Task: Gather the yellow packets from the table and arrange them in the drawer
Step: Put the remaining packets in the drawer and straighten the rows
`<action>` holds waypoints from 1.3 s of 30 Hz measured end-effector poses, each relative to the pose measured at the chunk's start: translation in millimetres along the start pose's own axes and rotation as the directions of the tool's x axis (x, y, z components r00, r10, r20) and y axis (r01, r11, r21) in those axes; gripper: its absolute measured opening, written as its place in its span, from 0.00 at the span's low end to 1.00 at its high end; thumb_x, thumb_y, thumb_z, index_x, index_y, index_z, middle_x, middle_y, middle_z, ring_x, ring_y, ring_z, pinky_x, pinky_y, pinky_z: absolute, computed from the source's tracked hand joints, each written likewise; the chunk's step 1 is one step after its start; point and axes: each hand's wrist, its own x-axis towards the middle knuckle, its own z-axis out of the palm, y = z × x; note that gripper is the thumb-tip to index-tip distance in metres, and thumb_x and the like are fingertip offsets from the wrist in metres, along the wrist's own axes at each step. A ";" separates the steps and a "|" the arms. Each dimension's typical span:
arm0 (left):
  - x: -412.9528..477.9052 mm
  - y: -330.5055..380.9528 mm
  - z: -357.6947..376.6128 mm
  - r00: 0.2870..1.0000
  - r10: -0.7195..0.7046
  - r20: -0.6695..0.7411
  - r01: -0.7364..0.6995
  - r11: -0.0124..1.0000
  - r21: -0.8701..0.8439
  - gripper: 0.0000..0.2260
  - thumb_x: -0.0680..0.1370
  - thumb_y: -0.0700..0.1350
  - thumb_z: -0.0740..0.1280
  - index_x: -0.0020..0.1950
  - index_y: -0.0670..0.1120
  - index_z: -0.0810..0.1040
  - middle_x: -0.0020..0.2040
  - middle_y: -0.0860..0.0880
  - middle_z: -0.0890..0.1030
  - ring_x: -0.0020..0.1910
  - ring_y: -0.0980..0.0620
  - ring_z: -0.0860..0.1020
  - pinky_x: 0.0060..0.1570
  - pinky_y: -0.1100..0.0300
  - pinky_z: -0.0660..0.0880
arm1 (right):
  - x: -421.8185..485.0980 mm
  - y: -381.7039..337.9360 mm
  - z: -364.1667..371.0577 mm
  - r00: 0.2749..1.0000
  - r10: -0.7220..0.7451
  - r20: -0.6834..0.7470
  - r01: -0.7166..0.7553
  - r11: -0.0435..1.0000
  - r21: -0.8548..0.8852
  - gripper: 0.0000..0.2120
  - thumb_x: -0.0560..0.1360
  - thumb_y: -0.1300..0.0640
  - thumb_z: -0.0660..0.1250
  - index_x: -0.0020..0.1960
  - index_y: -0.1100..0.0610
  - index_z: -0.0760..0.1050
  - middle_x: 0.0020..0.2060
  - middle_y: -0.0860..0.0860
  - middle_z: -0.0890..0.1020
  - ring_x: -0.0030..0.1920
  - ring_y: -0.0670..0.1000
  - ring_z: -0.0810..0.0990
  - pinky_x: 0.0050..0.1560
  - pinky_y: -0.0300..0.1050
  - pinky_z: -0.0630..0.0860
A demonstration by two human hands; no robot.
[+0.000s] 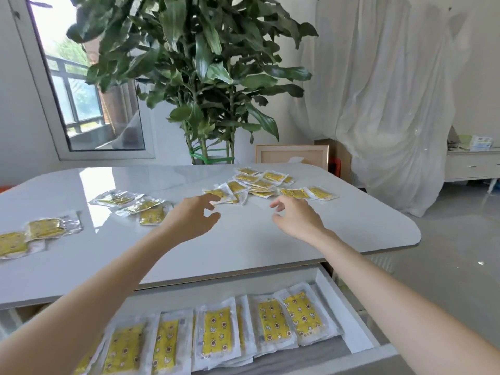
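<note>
Yellow packets, main heap (259, 182): loose and overlapping on the white table (243, 244), in clear wrappers, none gripped.
Other loose packets: two (308, 192) just right of the heap, three (135, 207) well to its left, and a pair (40, 231) farther left again at the picture's edge.
Left hand (193, 217): hovers at the heap's near-left corner with fingers spread and loosely bent, holding nothing. The forefinger overlaps the nearest wrapper, but I cannot tell whether it touches.
Right hand (295, 217): just short of the heap's near-right side, thumb apart from lightly curled fingers, empty.
Drawer (351, 320): pulled out well to the near side of the heap, under the table's edge. A row of packets (216, 331) stands in it, overlapped like files.
Step in hand: reaching to gather from the heap, judging by both empty hands aimed at it. The task looks partly done.
Next move: probably a sweep inward from both sides to bunch several slippery wrappers, then a pinch and lift.
Edges: the table's rounded right corner lies right of the heap, so packets pushed that way could slide off.
Open room: bare tabletop between heap and drawer gives a free path back. The drawer's right end has space left.
</note>
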 end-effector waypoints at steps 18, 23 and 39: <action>219.1 -17.5 110.3 0.997 -0.037 0.074 0.022 0.981 0.192 0.27 0.76 0.68 0.50 0.74 0.67 0.49 0.79 0.53 0.47 0.77 0.41 0.45 0.73 0.37 0.46 | 195.3 122.5 51.5 0.923 0.381 -0.048 -0.378 0.880 -0.286 0.27 0.75 0.30 0.46 0.73 0.35 0.56 0.78 0.47 0.51 0.76 0.63 0.48 0.72 0.66 0.45; 257.3 -22.6 130.0 0.990 -0.064 0.128 0.025 0.957 0.288 0.28 0.74 0.71 0.47 0.73 0.70 0.48 0.79 0.55 0.46 0.77 0.41 0.46 0.72 0.35 0.44 | 240.0 135.8 69.4 0.894 0.448 0.018 -0.425 0.858 -0.288 0.34 0.70 0.24 0.44 0.74 0.34 0.52 0.78 0.48 0.49 0.75 0.69 0.43 0.70 0.70 0.43; 254.2 -34.2 138.1 0.971 -0.120 0.205 0.049 0.945 0.325 0.23 0.75 0.70 0.43 0.70 0.73 0.51 0.78 0.58 0.52 0.77 0.44 0.48 0.69 0.38 0.51 | 262.3 111.0 104.8 0.956 0.263 0.128 -0.209 0.920 -0.331 0.24 0.79 0.37 0.39 0.74 0.33 0.53 0.78 0.42 0.49 0.75 0.69 0.38 0.67 0.75 0.34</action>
